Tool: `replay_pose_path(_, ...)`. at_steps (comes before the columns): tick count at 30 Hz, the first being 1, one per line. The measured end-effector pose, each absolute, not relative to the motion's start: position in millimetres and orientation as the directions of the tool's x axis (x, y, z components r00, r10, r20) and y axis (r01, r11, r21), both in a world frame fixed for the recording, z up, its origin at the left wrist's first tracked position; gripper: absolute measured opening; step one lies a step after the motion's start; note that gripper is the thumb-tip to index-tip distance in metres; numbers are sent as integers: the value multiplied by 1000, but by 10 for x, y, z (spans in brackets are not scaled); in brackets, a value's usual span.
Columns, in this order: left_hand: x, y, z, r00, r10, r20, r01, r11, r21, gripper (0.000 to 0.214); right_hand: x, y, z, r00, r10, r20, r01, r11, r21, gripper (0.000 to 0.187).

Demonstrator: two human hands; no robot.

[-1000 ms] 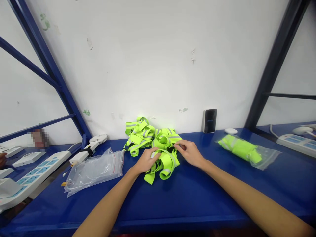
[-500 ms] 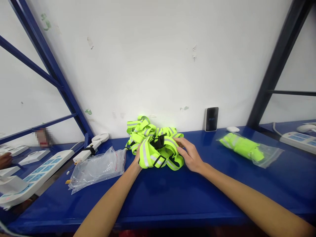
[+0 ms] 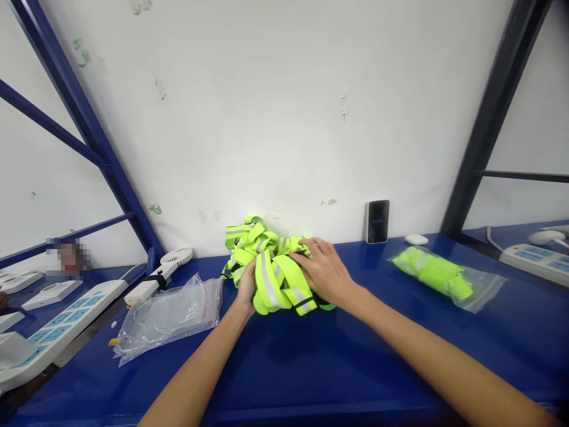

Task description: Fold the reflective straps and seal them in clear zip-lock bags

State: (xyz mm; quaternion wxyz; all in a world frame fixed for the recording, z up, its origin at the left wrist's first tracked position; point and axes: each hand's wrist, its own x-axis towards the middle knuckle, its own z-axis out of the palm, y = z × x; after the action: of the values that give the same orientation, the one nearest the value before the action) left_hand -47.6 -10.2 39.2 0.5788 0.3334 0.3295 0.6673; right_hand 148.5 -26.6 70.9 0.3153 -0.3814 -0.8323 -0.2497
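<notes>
Your left grip (image 3: pixel 247 287) and right grip (image 3: pixel 327 271) close around neon straps (image 3: pixel 273 284) over the middle of the tabletop (image 3: pixel 311 379), before a looser pile (image 3: pixel 249 243). To the right, a clear bag (image 3: pixel 484 286) contains a folded neon bundle (image 3: pixel 429 270); flat plastic bags (image 3: pixel 164 317) lie at left. Digits on the black screen (image 3: pixel 379 222) blur past reading.

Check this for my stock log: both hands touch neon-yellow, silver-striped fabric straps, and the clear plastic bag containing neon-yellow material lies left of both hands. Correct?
Wrong side: the clear plastic bag containing neon-yellow material lies right of the right hand, as the head view shows.
</notes>
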Motion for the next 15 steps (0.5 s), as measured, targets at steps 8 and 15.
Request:
replay_pose_path(8,-624,-22,247,-44,991,128,-555,-131,821,25,1922,-229,1648,-640,406,653,743,546,388,43)
replay_pose_path(15,-548,-8,208,-186,940,286,-267,-328,906,44,1966,-278,2483,-509,263,820,631,762,146,20)
